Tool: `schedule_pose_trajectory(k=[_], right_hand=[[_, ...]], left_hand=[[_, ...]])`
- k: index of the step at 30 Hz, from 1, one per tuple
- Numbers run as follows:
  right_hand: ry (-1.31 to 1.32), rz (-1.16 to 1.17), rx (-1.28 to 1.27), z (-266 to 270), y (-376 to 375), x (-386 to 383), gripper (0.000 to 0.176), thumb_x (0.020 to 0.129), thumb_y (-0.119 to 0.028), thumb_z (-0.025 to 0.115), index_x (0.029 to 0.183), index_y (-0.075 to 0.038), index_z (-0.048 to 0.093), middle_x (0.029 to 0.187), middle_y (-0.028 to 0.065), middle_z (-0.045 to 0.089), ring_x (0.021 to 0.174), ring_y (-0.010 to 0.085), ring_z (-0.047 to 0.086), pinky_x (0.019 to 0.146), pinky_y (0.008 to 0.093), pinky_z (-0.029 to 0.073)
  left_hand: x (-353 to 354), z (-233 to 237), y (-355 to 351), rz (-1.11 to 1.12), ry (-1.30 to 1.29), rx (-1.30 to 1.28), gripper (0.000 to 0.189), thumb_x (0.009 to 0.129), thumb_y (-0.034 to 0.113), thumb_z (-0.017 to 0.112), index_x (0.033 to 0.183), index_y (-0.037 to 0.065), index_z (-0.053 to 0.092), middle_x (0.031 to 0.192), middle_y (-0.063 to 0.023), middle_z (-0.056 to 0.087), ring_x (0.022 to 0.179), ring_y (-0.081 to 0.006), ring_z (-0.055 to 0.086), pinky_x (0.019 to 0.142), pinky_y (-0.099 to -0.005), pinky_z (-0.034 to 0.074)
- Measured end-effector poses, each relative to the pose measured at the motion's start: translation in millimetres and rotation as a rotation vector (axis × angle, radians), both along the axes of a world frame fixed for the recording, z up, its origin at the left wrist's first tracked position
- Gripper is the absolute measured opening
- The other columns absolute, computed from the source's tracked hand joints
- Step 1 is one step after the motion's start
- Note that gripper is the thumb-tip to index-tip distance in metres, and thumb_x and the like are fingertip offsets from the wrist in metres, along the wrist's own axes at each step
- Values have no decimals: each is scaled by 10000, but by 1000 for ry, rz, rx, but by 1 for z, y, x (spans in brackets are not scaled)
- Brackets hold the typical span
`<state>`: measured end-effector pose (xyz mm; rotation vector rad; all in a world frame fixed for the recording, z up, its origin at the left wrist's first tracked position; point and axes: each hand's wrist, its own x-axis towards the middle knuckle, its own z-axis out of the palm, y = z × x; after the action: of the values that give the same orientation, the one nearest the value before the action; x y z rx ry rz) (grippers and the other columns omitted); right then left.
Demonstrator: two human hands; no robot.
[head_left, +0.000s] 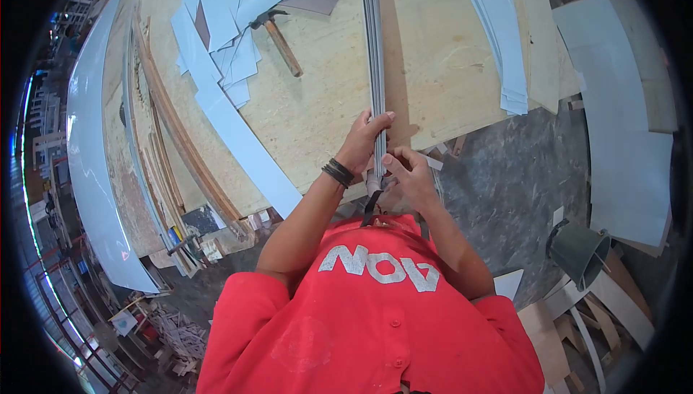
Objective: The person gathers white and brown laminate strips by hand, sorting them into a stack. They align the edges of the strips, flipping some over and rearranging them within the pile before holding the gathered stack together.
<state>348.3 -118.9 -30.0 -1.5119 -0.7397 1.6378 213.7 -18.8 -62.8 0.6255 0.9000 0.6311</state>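
Left hand [364, 141]: closed round strip bundle [374, 47], I note.
Right hand [408, 174]: pinching bundle's near end.
Hammer [280, 42]: beyond left hand, on surface [440, 69].

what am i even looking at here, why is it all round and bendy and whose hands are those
There is no machine: this is one picture from a camera worn on a person's head, looking down, so the wide lens bends the edges and the red shirt fills the bottom. The left hand, with a dark wristband, and the right hand both grip the near end of a bundle of thin grey strips that runs away across a plywood board. Also on the board lie a hammer, a loose pile of pale strips and a neater stack on the right.
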Motion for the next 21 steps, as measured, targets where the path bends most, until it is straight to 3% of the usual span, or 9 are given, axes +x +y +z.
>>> schedule_pose_trajectory(k=[6,13,19,21], right_hand=[[155,3,-44,5,4,6,335,905,-312,733,1027,-12,647,881,29,638,742,83,596,576,228,498],[160,19,-63,8,3,8,322,919,-273,718,1089,-12,637,905,33,646,763,89,606,584,231,504],[-83,-170,209,16,-5,4,218,955,-164,642,1135,-43,620,836,45,656,701,116,618,602,261,501],[-575,-77,320,13,-7,9,205,945,-149,634,1125,-52,621,808,78,655,659,169,623,600,300,492]], left_hand=[[-2,11,-7,32,-51,-105,334,911,345,688,1049,93,519,935,-35,572,777,-121,570,679,-281,523],[-4,8,-8,57,-105,-107,337,909,339,698,1045,83,526,925,-34,592,789,-128,603,663,-304,545],[-9,18,-6,57,-205,-139,354,911,301,696,1116,35,582,977,-57,660,822,-143,664,723,-308,579],[-10,22,-5,48,-282,-212,376,912,281,693,1162,23,586,1026,-66,672,871,-138,668,747,-298,578]])
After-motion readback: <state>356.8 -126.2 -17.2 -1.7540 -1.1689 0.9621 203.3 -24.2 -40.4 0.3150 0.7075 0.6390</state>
